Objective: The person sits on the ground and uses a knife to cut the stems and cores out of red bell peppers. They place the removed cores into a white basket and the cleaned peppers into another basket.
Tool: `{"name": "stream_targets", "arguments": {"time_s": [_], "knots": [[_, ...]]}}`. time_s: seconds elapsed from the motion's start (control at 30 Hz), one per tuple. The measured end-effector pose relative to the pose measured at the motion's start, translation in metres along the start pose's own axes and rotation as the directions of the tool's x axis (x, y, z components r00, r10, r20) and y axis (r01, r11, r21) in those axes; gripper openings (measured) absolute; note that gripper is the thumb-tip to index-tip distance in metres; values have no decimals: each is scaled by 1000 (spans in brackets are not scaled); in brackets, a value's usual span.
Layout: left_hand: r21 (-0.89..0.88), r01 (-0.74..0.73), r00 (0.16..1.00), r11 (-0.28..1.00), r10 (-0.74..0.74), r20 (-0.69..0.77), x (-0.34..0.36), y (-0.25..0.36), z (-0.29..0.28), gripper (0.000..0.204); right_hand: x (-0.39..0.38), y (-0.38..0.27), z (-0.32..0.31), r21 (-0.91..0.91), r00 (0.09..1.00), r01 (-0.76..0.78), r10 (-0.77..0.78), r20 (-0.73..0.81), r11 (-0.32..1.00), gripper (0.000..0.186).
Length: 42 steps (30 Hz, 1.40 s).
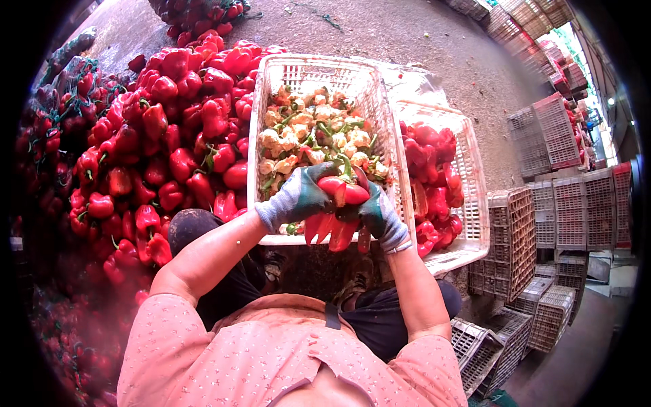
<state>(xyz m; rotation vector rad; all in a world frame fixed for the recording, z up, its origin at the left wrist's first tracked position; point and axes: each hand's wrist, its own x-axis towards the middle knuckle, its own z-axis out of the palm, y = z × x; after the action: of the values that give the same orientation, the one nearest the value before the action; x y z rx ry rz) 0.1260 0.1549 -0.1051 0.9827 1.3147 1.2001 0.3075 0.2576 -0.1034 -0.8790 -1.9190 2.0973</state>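
My left hand (304, 195) and my right hand (371, 217), both in grey gloves with dark green coating, are closed on a red pepper (340, 230) that is split open into several hanging pieces, with green stem at its top. They hold it over the near end of a white plastic basket (320, 62), which holds pale seed cores (291, 136) with green stems. Just to the right, a second white basket (468, 142) holds red pepper pieces (434, 169).
A large pile of whole red peppers (156, 156) spreads to the left, with netted sacks of peppers (57, 115) at its edge and another (198, 13) at the top. Stacks of plastic crates (502, 241) line the right side. Concrete floor (475, 81) shows beyond the baskets.
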Motion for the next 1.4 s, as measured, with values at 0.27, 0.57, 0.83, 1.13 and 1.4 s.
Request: {"name": "stream_targets", "arguments": {"time_s": [0.27,0.57,0.83,1.13,1.4], "knots": [[-95,-55,997,994,59,42,14,-1,-14,75,6,6,-12,-95,973,183,-194,-127,979,68],[-113,231,969,966,-239,-69,4,45,-12,66,6,-4,6,-476,720,390,-583,-377,789,44],[-339,186,941,922,-266,-208,18,15,5,33,-11,-18,40,-809,710,329,-692,-128,487,55],[702,-368,856,609,517,0,20,-34,4,64,0,8,24,-355,807,391,-501,-313,850,75],[-384,61,998,921,-57,24,11,3,8,52,12,6,-12,-406,948,198,-280,-153,892,85]]}}
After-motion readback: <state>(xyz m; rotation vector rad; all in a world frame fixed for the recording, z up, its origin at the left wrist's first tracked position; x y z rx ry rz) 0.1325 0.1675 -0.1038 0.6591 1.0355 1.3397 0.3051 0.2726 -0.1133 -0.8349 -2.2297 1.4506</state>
